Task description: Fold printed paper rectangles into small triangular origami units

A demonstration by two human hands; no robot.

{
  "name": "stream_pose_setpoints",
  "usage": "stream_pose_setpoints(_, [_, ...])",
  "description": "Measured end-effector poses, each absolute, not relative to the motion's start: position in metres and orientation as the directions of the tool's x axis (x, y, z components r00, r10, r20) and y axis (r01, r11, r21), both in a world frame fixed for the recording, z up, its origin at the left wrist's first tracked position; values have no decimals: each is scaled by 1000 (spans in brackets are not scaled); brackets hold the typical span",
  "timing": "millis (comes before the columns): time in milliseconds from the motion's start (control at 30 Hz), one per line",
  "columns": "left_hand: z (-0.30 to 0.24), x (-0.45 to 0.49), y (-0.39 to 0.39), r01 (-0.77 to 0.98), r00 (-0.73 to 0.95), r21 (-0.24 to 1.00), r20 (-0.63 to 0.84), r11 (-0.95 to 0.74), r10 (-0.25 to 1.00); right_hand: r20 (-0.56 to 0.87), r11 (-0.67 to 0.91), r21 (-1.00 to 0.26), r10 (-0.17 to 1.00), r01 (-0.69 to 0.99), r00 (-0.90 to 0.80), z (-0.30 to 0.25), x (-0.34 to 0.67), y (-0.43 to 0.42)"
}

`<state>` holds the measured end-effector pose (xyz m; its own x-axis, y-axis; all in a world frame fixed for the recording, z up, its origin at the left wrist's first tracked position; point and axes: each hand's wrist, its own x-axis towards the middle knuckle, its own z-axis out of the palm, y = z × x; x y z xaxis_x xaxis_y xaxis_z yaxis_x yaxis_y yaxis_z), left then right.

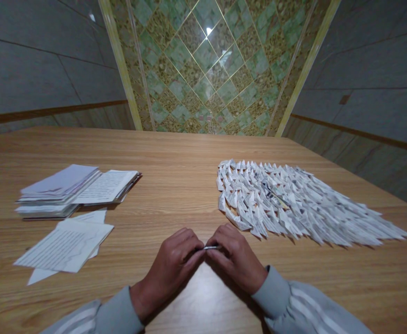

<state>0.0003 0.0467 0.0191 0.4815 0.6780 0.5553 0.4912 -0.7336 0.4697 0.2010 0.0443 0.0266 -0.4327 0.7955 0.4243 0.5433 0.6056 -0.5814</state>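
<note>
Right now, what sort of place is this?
Looks like an indoor room set up for tabletop paper craft, though home or workplace I can't tell. Signs: a wood-grain table, rows of folded paper pieces, and a green-and-gold diamond-patterned wall.

"How are the sleeves (118, 308) coloured?"
"Grey, with white stripes."
"And the table (175, 185)?"
"Honey-brown, streaked with wood grain."
"The held paper (210, 247)?"
"White along its visible edge. The folded pieces (311, 213) are white too, flecked with grey print."
"The stack (64, 178)?"
"Pale lilac on top; the loose sheets (64, 250) are off-white with dark printed lines."
"Back wall (203, 55)?"
"Green and golden-brown diamonds, some edged in bright gold."
</note>
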Motion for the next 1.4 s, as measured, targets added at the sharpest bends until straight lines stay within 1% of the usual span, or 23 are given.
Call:
stream_pose_setpoints(133, [17,1,45,482,505,434,573,-761,646,423,617,-575,787,537,-450,28,201,43])
stream_pose_setpoints(200, [16,2,45,478,505,443,568,-759,650,436,631,-566,775,530,-457,28,201,43])
stream_pose_setpoints(267, [15,3,45,473,476,502,546,-724,690,455,635,-573,772,518,-443,28,201,43])
stream_pose_setpoints(367, [17,3,46,452,413,646,460,-615,786,499,650,-583,760,488,-417,26,202,44])
stream_pose_setpoints(433, [20,1,48,432,390,705,416,-562,822,537,667,-576,744,472,-398,25,202,45])
stream_pose_setpoints(533, [24,-3,50,404,376,732,413,-548,829,569,678,-574,734,460,-372,26,203,47])
stream_pose_setpoints(667, [24,-7,49,358,393,761,403,-541,827,548,667,-603,745,437,-381,26,204,48])
stream_pose_setpoints(800, [23,-7,49,313,405,818,344,-482,847,512,652,-626,757,427,-406,26,204,49])
stream_pose_setpoints(933, [25,-3,49,275,395,882,259,-382,882,535,673,-607,739,423,-408,27,205,48])
stream_pose_setpoints(1000, [27,-2,49,281,402,882,249,-377,881,549,680,-593,733,430,-401,27,204,47])
stream_pose_setpoints(1100, [28,-2,48,313,431,847,276,-430,859,562,698,-581,717,419,-413,27,203,46])
stream_pose_setpoints(1200, [28,-4,47,332,420,829,297,-449,858,560,707,-593,706,385,-434,26,201,46])
stream_pose_setpoints(1300, [28,-6,48,343,383,813,337,-471,860,519,645,-665,761,376,-389,26,203,50])
stream_pose_setpoints(1400, [29,-6,49,344,344,774,422,-531,839,480,578,-720,814,382,-328,27,207,53])
